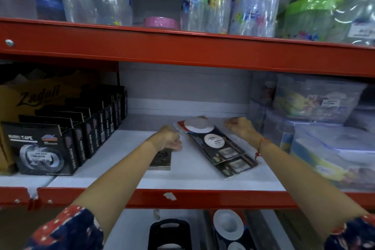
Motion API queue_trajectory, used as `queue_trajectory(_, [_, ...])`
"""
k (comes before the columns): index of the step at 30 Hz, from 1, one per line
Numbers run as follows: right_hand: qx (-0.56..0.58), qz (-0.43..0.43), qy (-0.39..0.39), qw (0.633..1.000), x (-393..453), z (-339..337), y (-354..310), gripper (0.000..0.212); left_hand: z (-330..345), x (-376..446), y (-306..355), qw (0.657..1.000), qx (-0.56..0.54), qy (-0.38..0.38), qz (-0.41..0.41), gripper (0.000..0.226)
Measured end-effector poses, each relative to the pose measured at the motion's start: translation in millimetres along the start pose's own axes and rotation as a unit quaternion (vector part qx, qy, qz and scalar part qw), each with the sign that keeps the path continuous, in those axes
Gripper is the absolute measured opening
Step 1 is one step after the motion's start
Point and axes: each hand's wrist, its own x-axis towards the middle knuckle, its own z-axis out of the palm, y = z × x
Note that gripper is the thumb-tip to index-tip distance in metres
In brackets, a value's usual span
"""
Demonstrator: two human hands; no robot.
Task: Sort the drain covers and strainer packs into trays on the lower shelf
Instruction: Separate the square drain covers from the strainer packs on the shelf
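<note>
A square metal drain cover (161, 160) lies flat on the white middle shelf (125, 148). My left hand (168, 138) is curled over its far edge, fingers touching it. To its right a long dark strainer pack (221, 148) with a white round strainer at its top lies at an angle on the shelf. My right hand (240, 128) is closed in a loose fist just right of the pack's top end, with nothing visible in it. On the lower shelf sit a black tray (169, 233) and another strainer pack (228, 227).
Rows of black nano tape boxes (60, 140) fill the shelf's left side, in front of a cardboard box (26, 97). Stacked clear plastic containers (324, 134) crowd the right side. The red shelf beam (182, 53) hangs low overhead, with wrapped plastic jars above it.
</note>
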Motion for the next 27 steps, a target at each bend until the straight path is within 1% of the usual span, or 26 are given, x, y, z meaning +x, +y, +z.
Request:
queue_trajectory(1, [0.026,0.034,-0.017,0.999,2.7,-2.9,9.5,0.021,9.2,0.5,0.8,1.000,-0.019,0.000,-0.015,0.029])
queue_trajectory(2, [0.056,0.066,-0.039,0.996,5.8,-6.9,20.7,0.019,21.4,1.4,3.0,0.999,-0.044,-0.001,-0.027,0.028])
queue_trajectory(4, [0.123,0.124,-0.085,0.981,8.5,-10.3,34.9,0.026,38.2,4.6,7.0,0.995,-0.085,0.002,-0.047,0.016])
queue_trajectory(5, [0.147,0.142,-0.104,0.973,8.6,-10.8,39.1,0.030,43.3,7.3,9.2,0.993,-0.101,0.000,-0.053,0.015])
queue_trajectory(8, [0.219,0.165,-0.141,0.951,7.7,-11.6,42.4,0.042,55.6,9.6,19.8,0.986,-0.145,-0.020,-0.075,0.018])
queue_trajectory(10, [0.240,0.167,-0.164,0.942,7.5,-12.9,38.5,0.051,60.5,5.4,28.7,0.983,-0.159,-0.025,-0.084,0.023])
queue_trajectory(16, [0.231,0.173,-0.213,0.933,6.7,-28.0,42.4,0.040,74.5,9.7,36.2,0.990,-0.122,-0.008,-0.065,0.024])
queue_trajectory(18, [0.217,0.182,-0.210,0.936,3.9,-33.0,48.0,0.031,83.0,11.1,36.5,0.990,-0.123,0.002,-0.064,0.025])
queue_trajectory(20, [0.217,0.186,-0.195,0.938,0.1,-37.5,54.0,0.008,93.6,10.8,37.2,0.990,-0.125,0.014,-0.063,0.026])
queue_trajectory(21, [0.227,0.188,-0.185,0.937,-1.4,-39.6,56.7,0.004,98.3,10.9,38.1,0.990,-0.127,0.019,-0.060,0.025])
queue_trajectory(22, [0.240,0.187,-0.173,0.937,-2.6,-41.7,60.1,0.007,103.0,10.0,39.8,0.990,-0.129,0.024,-0.055,0.024])
queue_trajectory(25, [0.262,0.183,-0.133,0.938,-3.9,-48.0,69.5,0.036,114.2,9.7,46.5,0.991,-0.131,0.023,-0.035,0.014])
queue_trajectory(27, [0.264,0.183,-0.113,0.940,-6.4,-51.9,72.2,0.040,120.5,6.3,51.5,0.990,-0.134,0.019,-0.024,0.013])
